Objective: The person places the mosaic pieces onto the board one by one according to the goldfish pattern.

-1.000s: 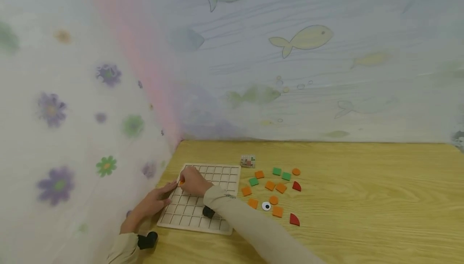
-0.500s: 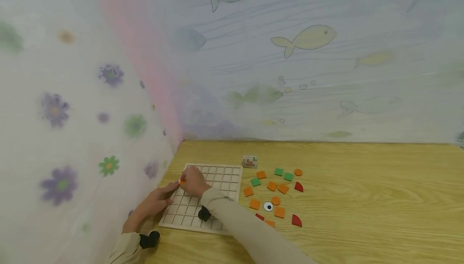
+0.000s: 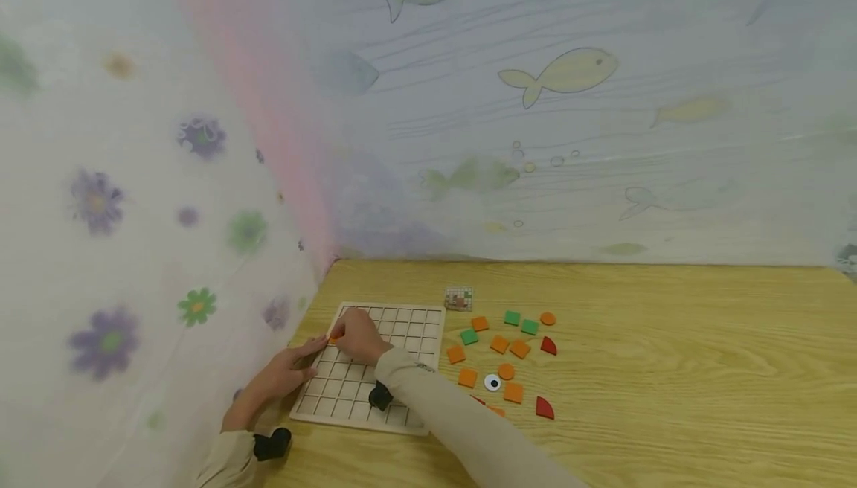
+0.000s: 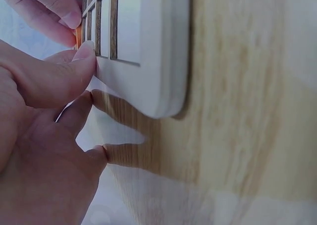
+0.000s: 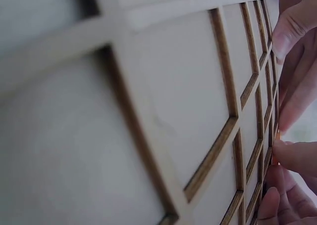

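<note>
A pale wooden board [image 3: 348, 387] with a grid of square cells lies at the table's left. My right hand [image 3: 361, 335] pinches a small orange piece [image 3: 333, 339] at the board's far left edge; its fingers hide most of it, so its shape cannot be told. Beside the left edge, my left hand [image 3: 284, 373] has its fingers extended toward that piece. In the left wrist view, the left thumb [image 4: 74, 74] touches the board's rim while other fingertips touch the tabletop. The right wrist view shows both hands close together beyond the grid.
Right of the board lie several orange pieces [image 3: 513, 393], green squares [image 3: 512, 318], red quarter-round pieces [image 3: 545, 408] and a white eye disc [image 3: 492, 382]. A small picture card [image 3: 458, 298] lies behind. Walls stand at the table's left and back.
Both hands stay nearly where they were, with the right still pinching the orange piece. The right forearm has shifted slightly, uncovering a red piece and an orange piece beside it.
</note>
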Motion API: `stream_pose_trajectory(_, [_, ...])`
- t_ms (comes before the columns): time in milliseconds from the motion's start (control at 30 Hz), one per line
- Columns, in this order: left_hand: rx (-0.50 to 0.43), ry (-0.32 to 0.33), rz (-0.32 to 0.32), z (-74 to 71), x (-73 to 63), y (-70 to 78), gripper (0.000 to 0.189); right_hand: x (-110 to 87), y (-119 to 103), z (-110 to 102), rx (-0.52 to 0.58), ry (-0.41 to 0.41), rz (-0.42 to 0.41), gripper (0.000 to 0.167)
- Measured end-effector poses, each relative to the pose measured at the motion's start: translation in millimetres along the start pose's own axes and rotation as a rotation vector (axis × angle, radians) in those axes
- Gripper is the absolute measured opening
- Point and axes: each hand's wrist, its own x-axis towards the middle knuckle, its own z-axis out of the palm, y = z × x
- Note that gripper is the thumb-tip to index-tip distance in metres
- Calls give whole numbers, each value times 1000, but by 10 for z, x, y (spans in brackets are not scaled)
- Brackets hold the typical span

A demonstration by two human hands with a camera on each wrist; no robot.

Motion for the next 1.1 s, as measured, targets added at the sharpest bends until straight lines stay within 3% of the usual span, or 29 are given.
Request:
stream_pose_trajectory(200, [27, 9, 11, -13, 21, 20, 54, -28, -32, -46, -55, -5, 6, 21])
stream_pose_trajectory(433, [50, 5, 10, -29, 27, 33, 55, -18, -25, -134, -157, -101, -87, 29])
stream_pose_trajectory(600, [41, -4, -4, -16, 6, 11, 55, -60, 3, -238, -48, -142, 4, 27])
stream_pose_trajectory(700, [44, -8, -16, -5, 12, -2, 56, -119, 17, -389, 17, -145, 53, 22])
stream_pose_trajectory(833, [40, -8, 14, -6, 11, -14, 56, -208, -3, -632, 32, -199, 69, 19])
stream_pose_trajectory(933, [57, -3, 43, -5, -2, -20, 56, -282, -1, -806, 27, -237, 54, 18])
stream_pose_trajectory(1100, [72, -3, 41, -12, 1, -9, 56, -403, 36, -1067, 15, -257, 6, 17])
